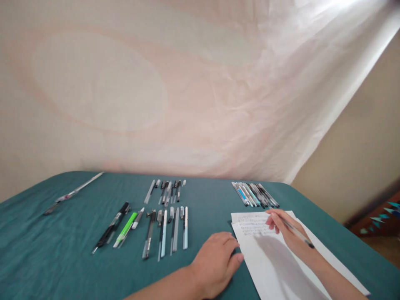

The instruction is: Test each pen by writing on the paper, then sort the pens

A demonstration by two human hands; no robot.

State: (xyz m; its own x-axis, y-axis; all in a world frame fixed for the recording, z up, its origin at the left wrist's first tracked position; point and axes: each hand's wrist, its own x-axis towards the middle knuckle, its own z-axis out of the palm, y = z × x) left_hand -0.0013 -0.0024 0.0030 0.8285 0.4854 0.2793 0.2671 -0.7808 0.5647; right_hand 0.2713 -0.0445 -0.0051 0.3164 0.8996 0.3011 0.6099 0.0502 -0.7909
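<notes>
My right hand (286, 229) rests on a white sheet of paper (275, 266) with several lines of handwriting near its top, and its fingers pinch a slim pen (298, 234) whose tip meets the paper. My left hand (217, 262) lies palm down on the teal tablecloth, fingers loosely together, with the fingertips touching the paper's left edge. It holds nothing.
Pens lie in groups on the teal tablecloth (62, 258): a row (167, 231) by my left hand, a green pen (125, 229), black pens (111, 228), a back cluster (167, 191), a bundle (254, 194) above the paper, a long pen (75, 192) far left. A pale sheet hangs behind.
</notes>
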